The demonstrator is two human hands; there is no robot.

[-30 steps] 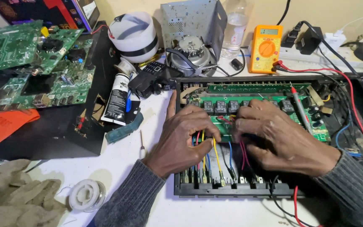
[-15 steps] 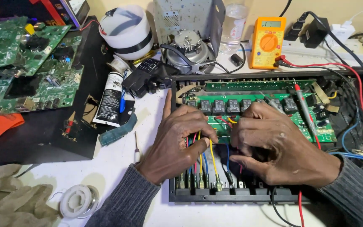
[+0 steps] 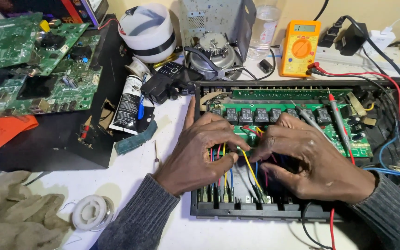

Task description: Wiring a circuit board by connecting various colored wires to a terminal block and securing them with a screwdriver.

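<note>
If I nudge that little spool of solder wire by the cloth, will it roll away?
Probably not: the solder spool lies flat on its flange on the white table, so it would likely slide. It looks small, perhaps heavy for its size. Its loose wire end may snag the cloth.

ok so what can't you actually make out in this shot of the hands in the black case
Head view only:
- Both hands, left hand and right hand, cover the coloured wires where the fingertips meet, so the grip is hidden.
- The green circuit board is partly under the hands.
- The black case: its right side is hidden by cables and the sleeve.
- The yellow multimeter display is too small to read.
</note>
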